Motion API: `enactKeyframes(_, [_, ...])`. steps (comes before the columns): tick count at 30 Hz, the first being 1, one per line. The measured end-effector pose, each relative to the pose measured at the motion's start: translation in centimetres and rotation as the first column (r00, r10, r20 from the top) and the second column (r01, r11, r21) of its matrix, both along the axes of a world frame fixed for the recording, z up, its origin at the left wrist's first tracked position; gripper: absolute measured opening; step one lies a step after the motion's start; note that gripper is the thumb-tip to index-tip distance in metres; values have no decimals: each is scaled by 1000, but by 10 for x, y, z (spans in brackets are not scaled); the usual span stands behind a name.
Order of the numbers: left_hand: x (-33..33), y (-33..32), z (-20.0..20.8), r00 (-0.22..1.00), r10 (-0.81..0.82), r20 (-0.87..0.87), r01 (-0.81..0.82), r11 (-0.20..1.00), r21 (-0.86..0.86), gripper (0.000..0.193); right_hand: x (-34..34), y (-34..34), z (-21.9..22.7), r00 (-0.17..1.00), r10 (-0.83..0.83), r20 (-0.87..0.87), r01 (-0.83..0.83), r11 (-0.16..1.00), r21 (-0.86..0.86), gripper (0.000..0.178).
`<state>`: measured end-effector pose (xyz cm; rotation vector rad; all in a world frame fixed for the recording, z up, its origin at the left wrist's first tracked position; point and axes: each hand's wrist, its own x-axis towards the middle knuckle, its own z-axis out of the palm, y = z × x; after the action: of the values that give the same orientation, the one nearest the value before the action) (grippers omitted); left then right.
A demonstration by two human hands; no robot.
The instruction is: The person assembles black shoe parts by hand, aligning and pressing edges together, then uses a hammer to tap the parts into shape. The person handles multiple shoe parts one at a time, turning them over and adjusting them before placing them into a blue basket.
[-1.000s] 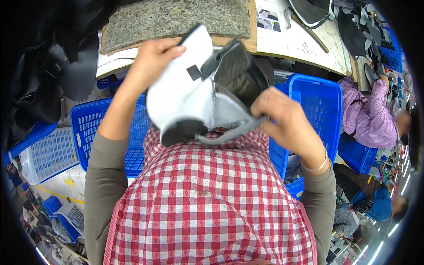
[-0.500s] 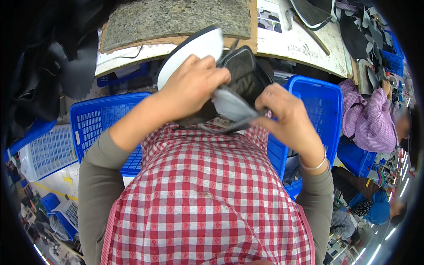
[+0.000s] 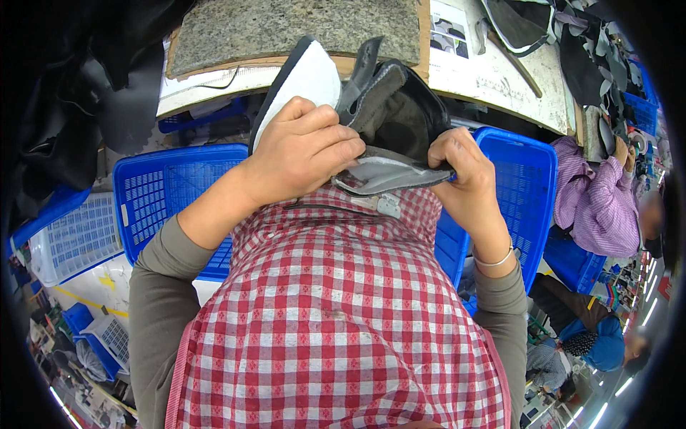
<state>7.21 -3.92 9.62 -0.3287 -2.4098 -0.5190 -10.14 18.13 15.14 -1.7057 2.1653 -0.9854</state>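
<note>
Between my hands, above my lap, is a black boot upper (image 3: pixel 418 107) with a dark lining, its opening facing me. A white-backed panel with a black edge (image 3: pixel 314 75) sticks up at its left; whether the two are joined is hidden. My left hand (image 3: pixel 304 146) is closed over the near left edge of the upper, fingers curled. On the other side my right hand (image 3: pixel 464 164) pinches the near right edge, thumb against the rim. A grey-lined flap (image 3: pixel 389 174) folds down toward me between the hands.
Ahead stands a white worktable (image 3: pixel 500 79) carrying a stone slab (image 3: pixel 300 32) and a long thin tool (image 3: pixel 516 63). Blue crates (image 3: pixel 179 161) flank me left and right (image 3: pixel 518 154). Black leather pieces (image 3: pixel 128 100) hang at left. At right a person in a checked purple top (image 3: pixel 604 207) works.
The upper has been spread wider and its opening now shows more. Its near flap has turned down toward me. My right hand has moved slightly right, and both hands are less blurred.
</note>
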Motion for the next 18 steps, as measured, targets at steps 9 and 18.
enactKeyframes(9, [-19,-17,10,943,-242,227,199,960,198,17,-6,6,-9,989,108,-100,-117,989,-89,37])
enactKeyframes(18, [-28,-6,20,903,-240,356,137,947,292,11,-23,-7,20,924,119,364,-210,953,219,46])
